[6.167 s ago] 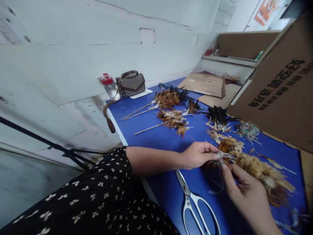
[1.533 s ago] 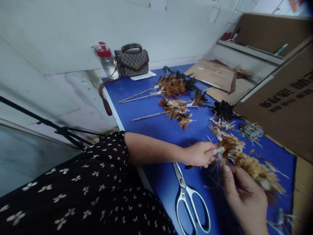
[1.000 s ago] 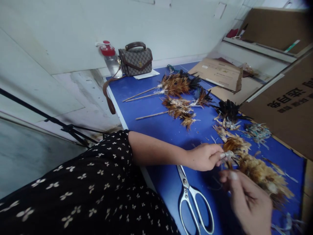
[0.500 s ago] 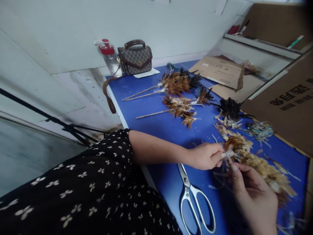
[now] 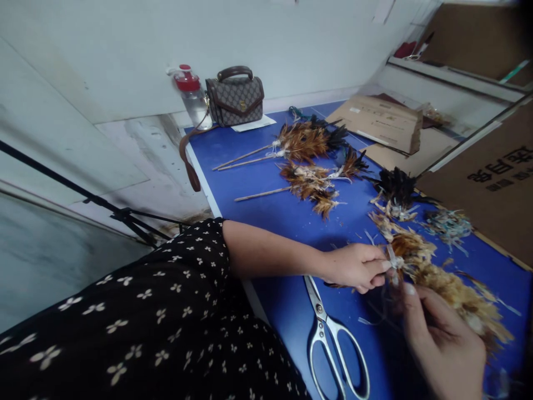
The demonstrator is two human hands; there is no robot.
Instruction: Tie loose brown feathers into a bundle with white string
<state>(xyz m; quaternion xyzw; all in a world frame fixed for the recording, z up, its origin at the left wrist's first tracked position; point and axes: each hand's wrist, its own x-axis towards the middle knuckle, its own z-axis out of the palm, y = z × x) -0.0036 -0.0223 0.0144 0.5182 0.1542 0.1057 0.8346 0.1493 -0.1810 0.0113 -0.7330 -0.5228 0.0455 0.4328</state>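
My left hand (image 5: 358, 268) is closed round a small feather bundle, mostly hidden in the fingers; dark feather tips show under the wrist. Its white-wrapped end (image 5: 396, 263) sticks out to the right past the fingertips. My right hand (image 5: 445, 328) is just right of it, thumb and forefinger pinched on a clear plastic strip (image 5: 391, 291), blurred, that runs to the wrapped end. Beyond the hands lies a pile of tan feathers (image 5: 449, 289). Large silver-handled scissors (image 5: 322, 328) lie below my left forearm, their blade tips hidden beneath it.
On the blue table (image 5: 258, 222) lie feather dusters on sticks (image 5: 303, 141), black feathers (image 5: 395, 186) and a pile of bluish strips (image 5: 448, 225). A bottle (image 5: 191, 97) and handbag (image 5: 235, 100) stand at the back. Cardboard (image 5: 478, 178) edges the right side.
My right hand has drawn slightly down and away from the wrapped end with the plastic strip. The left hand keeps its hold, turned a little, and the feather tips under the wrist now show.
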